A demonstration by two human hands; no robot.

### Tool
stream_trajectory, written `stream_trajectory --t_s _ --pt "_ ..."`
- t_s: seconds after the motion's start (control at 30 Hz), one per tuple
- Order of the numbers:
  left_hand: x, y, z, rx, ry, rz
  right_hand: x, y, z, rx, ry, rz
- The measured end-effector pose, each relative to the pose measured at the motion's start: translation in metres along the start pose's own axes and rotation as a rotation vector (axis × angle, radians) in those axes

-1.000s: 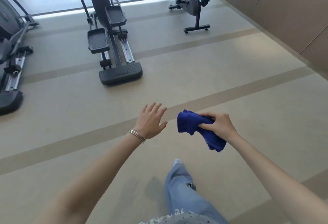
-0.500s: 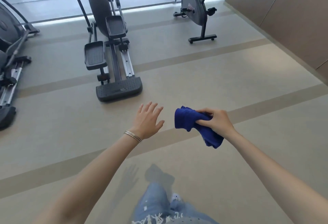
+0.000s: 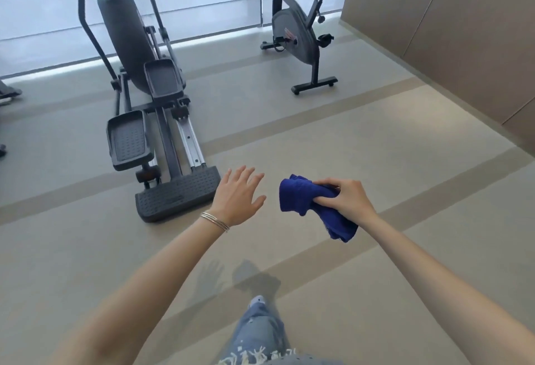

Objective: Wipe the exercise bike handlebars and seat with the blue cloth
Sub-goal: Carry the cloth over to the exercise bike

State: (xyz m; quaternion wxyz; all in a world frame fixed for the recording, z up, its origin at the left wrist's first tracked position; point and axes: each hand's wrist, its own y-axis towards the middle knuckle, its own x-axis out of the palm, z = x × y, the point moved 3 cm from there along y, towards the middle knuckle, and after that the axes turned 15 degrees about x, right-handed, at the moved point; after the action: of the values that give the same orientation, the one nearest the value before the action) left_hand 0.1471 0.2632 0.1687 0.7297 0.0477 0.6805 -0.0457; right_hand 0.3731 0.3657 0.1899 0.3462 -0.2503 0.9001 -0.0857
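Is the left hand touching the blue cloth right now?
Apart. Head view shows floor between the open left hand and the blue cloth, gripped by the right hand alone.

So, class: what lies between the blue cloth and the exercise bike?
Head view: only bare striped floor separates the blue cloth from the exercise bike.

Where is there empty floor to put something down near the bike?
Bare floor lies between the stepping machine and the exercise bike, and between the bike and the brown wall. Crowded around the machine's pedals and rails.
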Motion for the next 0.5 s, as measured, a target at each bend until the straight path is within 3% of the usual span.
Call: stream_trajectory --t_s 0.5 --pt "0.004 0.154 -0.151 0.075 -0.016 -0.012 0.005 0.193 -0.072 0.03 0.038 0.058"
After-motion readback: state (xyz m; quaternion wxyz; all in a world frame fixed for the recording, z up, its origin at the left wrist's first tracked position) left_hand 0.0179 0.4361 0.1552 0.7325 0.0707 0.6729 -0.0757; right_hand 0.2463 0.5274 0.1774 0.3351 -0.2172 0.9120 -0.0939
